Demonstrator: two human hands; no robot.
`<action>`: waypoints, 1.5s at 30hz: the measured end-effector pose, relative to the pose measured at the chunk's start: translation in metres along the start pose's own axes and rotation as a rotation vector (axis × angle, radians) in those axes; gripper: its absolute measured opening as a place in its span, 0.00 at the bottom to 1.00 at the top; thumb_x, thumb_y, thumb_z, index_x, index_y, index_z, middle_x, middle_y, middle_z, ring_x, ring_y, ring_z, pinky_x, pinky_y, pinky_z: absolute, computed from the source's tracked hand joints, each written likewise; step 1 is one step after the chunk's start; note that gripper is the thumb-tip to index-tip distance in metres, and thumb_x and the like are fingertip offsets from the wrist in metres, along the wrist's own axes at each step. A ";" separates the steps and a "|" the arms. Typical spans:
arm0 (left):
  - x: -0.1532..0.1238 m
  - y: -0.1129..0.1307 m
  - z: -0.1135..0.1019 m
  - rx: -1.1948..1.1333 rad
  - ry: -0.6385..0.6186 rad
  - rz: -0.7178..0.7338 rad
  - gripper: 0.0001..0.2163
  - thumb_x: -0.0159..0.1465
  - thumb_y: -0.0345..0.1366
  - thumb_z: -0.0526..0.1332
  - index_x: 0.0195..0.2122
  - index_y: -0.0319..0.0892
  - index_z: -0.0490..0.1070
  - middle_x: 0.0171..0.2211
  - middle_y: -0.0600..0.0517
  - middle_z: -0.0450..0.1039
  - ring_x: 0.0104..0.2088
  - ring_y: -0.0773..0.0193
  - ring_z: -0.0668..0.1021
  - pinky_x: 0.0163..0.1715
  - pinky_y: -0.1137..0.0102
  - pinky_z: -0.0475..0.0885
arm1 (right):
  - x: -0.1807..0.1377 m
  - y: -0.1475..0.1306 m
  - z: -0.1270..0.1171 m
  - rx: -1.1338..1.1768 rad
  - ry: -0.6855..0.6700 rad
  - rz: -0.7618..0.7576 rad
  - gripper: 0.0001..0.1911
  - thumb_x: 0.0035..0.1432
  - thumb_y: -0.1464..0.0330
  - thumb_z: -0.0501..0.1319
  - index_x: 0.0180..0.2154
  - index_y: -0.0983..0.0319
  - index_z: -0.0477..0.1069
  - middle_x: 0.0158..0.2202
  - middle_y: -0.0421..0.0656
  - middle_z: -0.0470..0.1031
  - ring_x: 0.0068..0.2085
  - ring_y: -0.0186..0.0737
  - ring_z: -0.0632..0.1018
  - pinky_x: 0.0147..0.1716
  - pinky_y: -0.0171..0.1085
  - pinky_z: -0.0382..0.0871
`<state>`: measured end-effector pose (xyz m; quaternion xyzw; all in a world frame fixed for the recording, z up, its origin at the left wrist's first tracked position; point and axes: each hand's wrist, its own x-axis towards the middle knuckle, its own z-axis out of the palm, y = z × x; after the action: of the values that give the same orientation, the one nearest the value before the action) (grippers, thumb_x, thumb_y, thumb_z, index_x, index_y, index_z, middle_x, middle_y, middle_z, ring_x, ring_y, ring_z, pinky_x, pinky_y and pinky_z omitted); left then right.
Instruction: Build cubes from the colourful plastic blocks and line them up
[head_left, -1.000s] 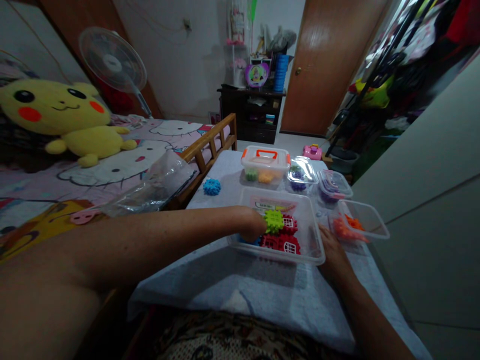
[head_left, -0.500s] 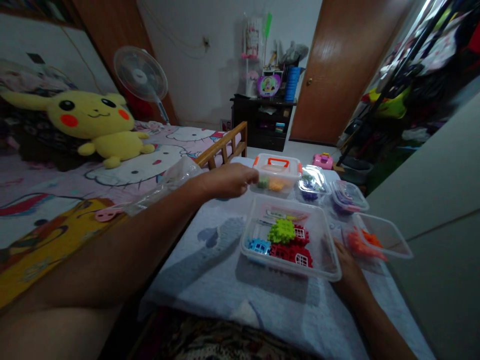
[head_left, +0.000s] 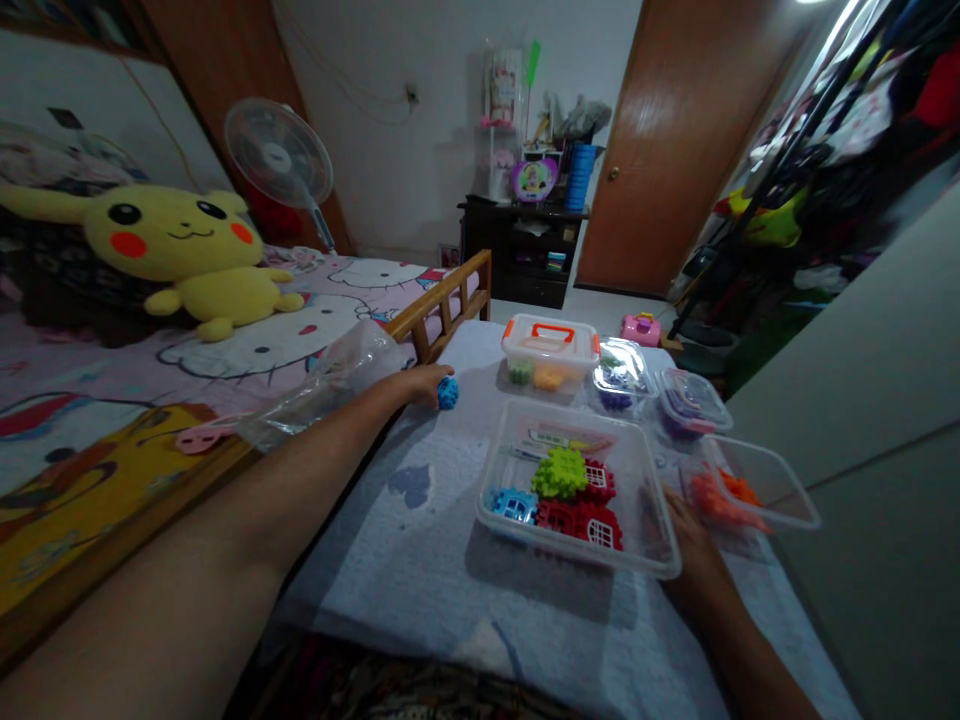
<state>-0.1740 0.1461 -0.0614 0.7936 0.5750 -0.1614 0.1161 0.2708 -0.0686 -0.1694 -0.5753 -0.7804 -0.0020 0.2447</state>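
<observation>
My left hand (head_left: 421, 384) reaches to the far left of the cloth-covered table (head_left: 450, 560) and closes around a blue toy block (head_left: 448, 392). A clear plastic tub (head_left: 651, 540) sits in the middle, holding a green block (head_left: 560, 472), red window blocks (head_left: 585, 512) and a blue window block (head_left: 511, 503). My right hand (head_left: 686, 535) rests against the tub's right side, steadying it.
Behind the tub stand a lidded box with an orange handle (head_left: 551, 345) and two small lidded containers (head_left: 621, 366). An open container with orange pieces (head_left: 742, 490) lies at the right. A bed with a yellow plush (head_left: 176, 250), a plastic bag (head_left: 330, 385) and a fan (head_left: 279, 165) is on the left.
My left hand left the green block in the tub, swung up over the back of the table, then came down left onto the blue block. My right hand stayed by the tub.
</observation>
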 end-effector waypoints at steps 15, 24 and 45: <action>-0.002 0.018 0.000 0.099 -0.009 0.028 0.22 0.49 0.31 0.69 0.46 0.36 0.68 0.42 0.48 0.76 0.39 0.61 0.75 0.39 0.73 0.69 | 0.002 -0.006 -0.004 0.020 -0.005 0.039 0.24 0.63 0.68 0.51 0.59 0.62 0.68 0.58 0.54 0.71 0.60 0.52 0.71 0.58 0.52 0.68; 0.004 0.020 -0.005 0.158 -0.068 -0.031 0.24 0.44 0.38 0.69 0.44 0.40 0.73 0.44 0.43 0.78 0.41 0.53 0.78 0.37 0.70 0.70 | 0.002 -0.009 -0.007 0.038 -0.009 0.033 0.23 0.64 0.68 0.50 0.59 0.63 0.68 0.58 0.54 0.70 0.60 0.51 0.70 0.59 0.52 0.67; 0.002 0.013 0.000 0.073 0.049 -0.006 0.21 0.47 0.33 0.70 0.42 0.38 0.69 0.35 0.54 0.73 0.35 0.65 0.71 0.34 0.75 0.65 | 0.003 -0.012 -0.009 0.059 -0.018 0.040 0.24 0.63 0.68 0.51 0.59 0.62 0.68 0.59 0.53 0.69 0.60 0.50 0.70 0.60 0.52 0.66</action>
<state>-0.1615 0.1435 -0.0624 0.7993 0.5738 -0.1632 0.0727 0.2632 -0.0722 -0.1567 -0.5834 -0.7706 0.0312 0.2545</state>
